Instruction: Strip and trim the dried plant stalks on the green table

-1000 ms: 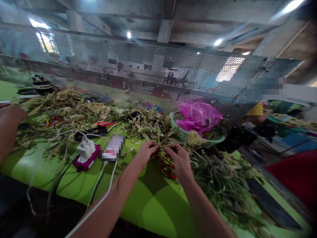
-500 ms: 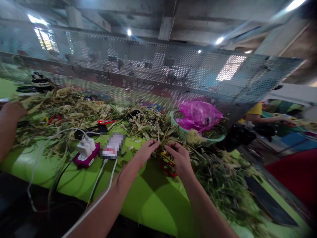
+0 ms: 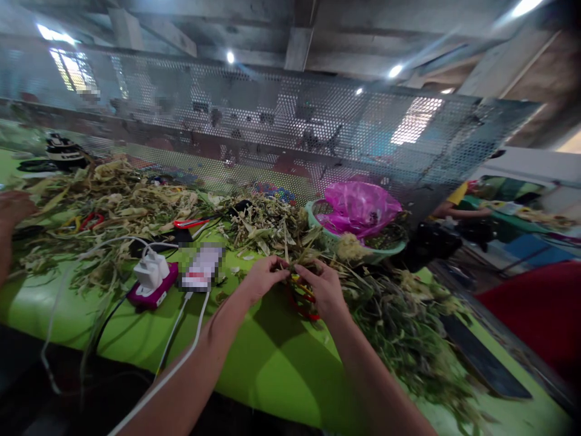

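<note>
My left hand (image 3: 264, 280) is closed, its thumb and fingertips pinching a dried leafy plant sprig (image 3: 287, 264). Facing it, my right hand (image 3: 323, 287) pinches the same small bit of plant from the other side, fingertips nearly touching the left ones. Directly below lie scissors with red and yellow handles (image 3: 308, 307), partly covered by my right hand. Behind my fingers rises a heap of dry stems and leaves (image 3: 267, 227). Greener, wilted plants (image 3: 403, 327) spread out to the right of my right wrist.
A green basket (image 3: 333, 245) with a pink plastic bag (image 3: 363, 209) stands behind my right hand. A phone (image 3: 202, 266) and a magenta power strip (image 3: 158, 295) with white cables lie left. Another person's hand (image 3: 13, 209) is at far left. A perforated metal panel (image 3: 254, 127) runs behind.
My fingertips have come slightly closer together at the sprig. The whole view has shifted a little, and the other person's hand at far left has moved toward the edge.
</note>
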